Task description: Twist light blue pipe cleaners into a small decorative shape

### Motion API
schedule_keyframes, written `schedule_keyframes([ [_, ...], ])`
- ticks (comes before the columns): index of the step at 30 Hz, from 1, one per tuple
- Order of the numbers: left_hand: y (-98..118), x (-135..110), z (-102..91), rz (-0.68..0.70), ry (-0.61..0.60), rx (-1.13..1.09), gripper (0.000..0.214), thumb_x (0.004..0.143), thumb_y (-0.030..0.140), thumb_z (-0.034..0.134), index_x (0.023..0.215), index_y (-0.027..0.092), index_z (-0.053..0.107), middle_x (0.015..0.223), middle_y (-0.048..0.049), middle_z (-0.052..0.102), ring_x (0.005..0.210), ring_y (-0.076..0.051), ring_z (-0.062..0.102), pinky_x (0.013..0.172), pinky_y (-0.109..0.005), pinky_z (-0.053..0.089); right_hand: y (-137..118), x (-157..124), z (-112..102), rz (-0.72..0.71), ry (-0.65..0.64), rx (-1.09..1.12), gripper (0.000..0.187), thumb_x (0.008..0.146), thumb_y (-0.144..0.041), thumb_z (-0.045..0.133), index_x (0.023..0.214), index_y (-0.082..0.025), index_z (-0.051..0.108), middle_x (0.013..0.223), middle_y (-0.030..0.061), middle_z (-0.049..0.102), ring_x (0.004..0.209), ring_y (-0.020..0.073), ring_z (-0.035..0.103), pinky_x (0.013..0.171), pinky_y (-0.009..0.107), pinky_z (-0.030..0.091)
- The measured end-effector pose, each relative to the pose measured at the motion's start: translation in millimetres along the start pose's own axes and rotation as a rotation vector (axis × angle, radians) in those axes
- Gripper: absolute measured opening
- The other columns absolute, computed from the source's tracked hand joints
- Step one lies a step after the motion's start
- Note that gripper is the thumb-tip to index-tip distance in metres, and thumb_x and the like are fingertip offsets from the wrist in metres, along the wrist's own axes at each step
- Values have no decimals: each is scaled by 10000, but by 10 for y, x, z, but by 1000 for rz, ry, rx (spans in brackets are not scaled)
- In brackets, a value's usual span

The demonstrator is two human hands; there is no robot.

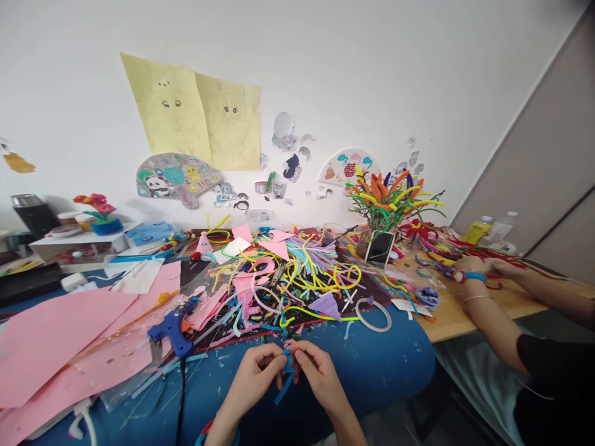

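Note:
Close to the table's front edge, my left hand (261, 370) and my right hand (317, 370) meet with fingers pinched together. Between them is a blue pipe cleaner (284, 392), bent and partly coiled near the fingertips, with one straight end hanging down to the left. Both hands grip it near its upper part; my fingers hide some of it. A small pink piece shows just above the fingertips, and I cannot make out what it is. A heap of pipe cleaners (302, 272) in many colours lies just beyond my hands.
A blue glue gun (173, 331) with a black cord lies left of my hands, near pink sheets (60, 347). To the right are a white ring (373, 316), a phone (379, 248) and a vase of pipe-cleaner flowers (388, 198). A co-worker's arms (493, 316) reach over the wooden table.

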State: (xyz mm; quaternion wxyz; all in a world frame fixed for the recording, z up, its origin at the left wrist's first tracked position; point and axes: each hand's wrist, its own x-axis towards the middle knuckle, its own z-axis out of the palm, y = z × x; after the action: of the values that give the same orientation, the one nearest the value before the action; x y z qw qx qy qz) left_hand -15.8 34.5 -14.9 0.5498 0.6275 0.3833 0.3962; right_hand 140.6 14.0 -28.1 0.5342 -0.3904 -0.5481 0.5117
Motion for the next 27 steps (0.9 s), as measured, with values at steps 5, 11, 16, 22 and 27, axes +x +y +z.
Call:
schedule_keyframes([
  [5, 1, -6, 5, -22, 4, 36, 257, 831, 323, 559, 653, 139, 582, 529, 14, 578, 448, -121, 561, 499, -214, 395, -60, -20, -198, -52, 159, -131, 275, 886, -381, 505, 959, -174, 671, 752, 25, 611, 590, 127, 558, 588, 251, 474],
  [11, 15, 0, 0, -39, -2, 75, 270, 839, 324, 543, 635, 148, 555, 513, 24, 557, 453, -124, 569, 503, -212, 385, -93, -62, -1409, -273, 871, -761, 326, 867, -393, 478, 968, -156, 678, 1009, 122, 669, 949, 251, 596, 886, 391, 441],
  [16, -3, 4, -9, -45, -23, 115, 288, 853, 346, 531, 644, 149, 553, 501, 21, 552, 460, -125, 557, 506, -215, 370, -208, 237, -2435, -191, 777, -1378, 388, 897, -247, 332, 1095, -91, 626, 1129, 168, 636, 1080, 245, 563, 956, 396, 426],
  [22, -28, 3, -17, -58, -24, 134, 299, 856, 376, 523, 657, 154, 553, 499, 18, 552, 461, -125, 544, 493, -215, 350, -235, 852, -2874, 120, 472, -1535, 281, 874, -144, 423, 964, -122, 689, 1041, 158, 682, 1039, 251, 603, 935, 373, 435],
  [27, -43, -2, -21, -62, -32, 116, 288, 855, 371, 523, 663, 159, 547, 515, 28, 535, 469, -126, 554, 526, -221, 387, -234, 1112, -2985, 404, 364, -1596, 231, 904, -298, 541, 1052, -135, 610, 1074, 93, 632, 947, 193, 616, 842, 387, 500],
])
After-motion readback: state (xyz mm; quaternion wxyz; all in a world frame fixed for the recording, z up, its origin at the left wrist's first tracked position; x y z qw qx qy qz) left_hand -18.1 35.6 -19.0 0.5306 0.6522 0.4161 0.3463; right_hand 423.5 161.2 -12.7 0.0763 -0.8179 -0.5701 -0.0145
